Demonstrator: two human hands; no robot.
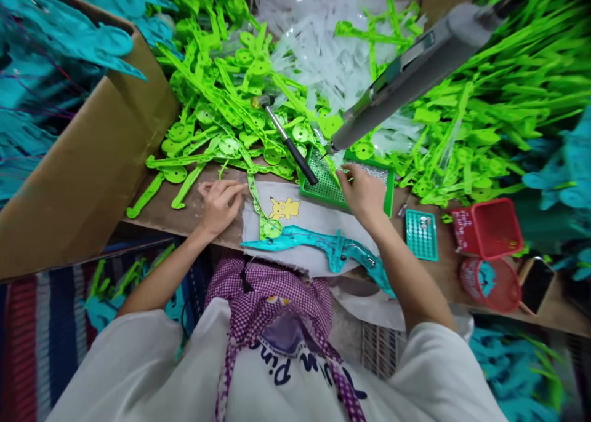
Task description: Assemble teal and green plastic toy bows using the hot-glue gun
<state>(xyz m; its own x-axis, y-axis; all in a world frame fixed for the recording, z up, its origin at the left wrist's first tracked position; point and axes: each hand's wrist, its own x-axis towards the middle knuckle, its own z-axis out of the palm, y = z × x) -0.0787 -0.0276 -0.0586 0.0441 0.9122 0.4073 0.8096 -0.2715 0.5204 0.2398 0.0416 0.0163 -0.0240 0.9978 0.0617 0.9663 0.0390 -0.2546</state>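
Lime-green part [257, 203] lies at the left hand's [220, 207] fingertips [242, 189] — contact unclear.

1. From above, the way to the green tray [392, 197] is obstructed by the slanting grey screwdriver [406, 80].
2. The tray's left part is crossed by the hammer [292, 142].
3. Behind, passage is closed by the heap of green parts [217, 102]; at left, by the cardboard box [92, 170].
4. Free room is found on the cloth [323, 218], between tray and blue part [314, 238].
5. A narrow gap is left between the small teal tray [421, 251] and the red basket [501, 228].
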